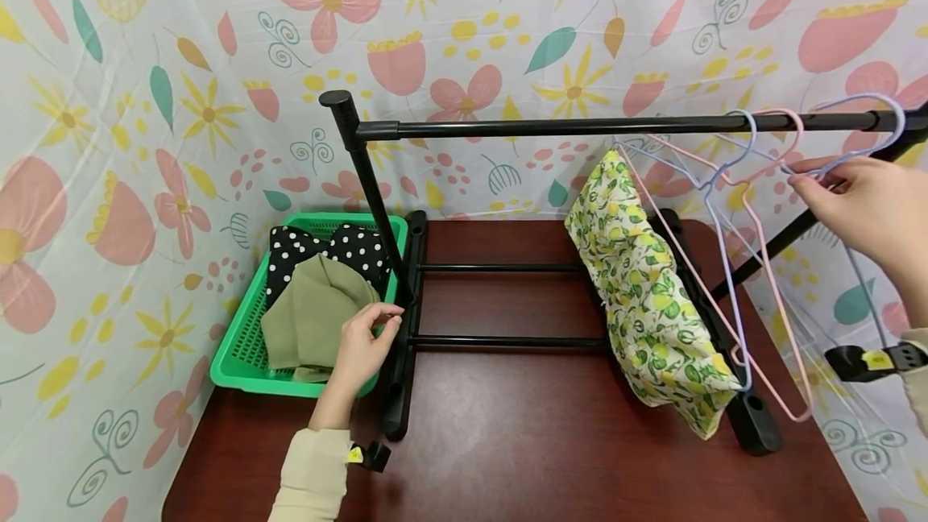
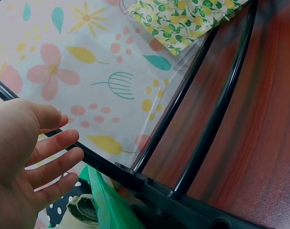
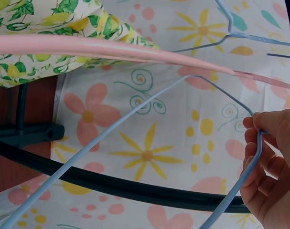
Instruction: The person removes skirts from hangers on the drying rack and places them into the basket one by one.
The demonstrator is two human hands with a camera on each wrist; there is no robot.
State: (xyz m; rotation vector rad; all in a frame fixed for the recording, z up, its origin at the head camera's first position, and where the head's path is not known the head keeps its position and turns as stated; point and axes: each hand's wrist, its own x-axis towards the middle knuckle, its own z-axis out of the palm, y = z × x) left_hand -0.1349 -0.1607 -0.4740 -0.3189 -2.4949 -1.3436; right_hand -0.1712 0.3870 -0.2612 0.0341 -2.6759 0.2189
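Observation:
My right hand pinches a light blue hanger just below its hook, at the right end of the black rail. Beside it a pink hanger and another blue hanger hang from the same rail. A lemon-print cloth drapes below them, its top edge at the hangers. Over the right side of the green basket is my left hand, fingers loosely bent and holding nothing. An olive green cloth and a black polka-dot cloth lie in that basket.
The black rack's left upright rises close to the basket. Two low crossbars span its feet above the brown table. A floral curtain lines the back and sides.

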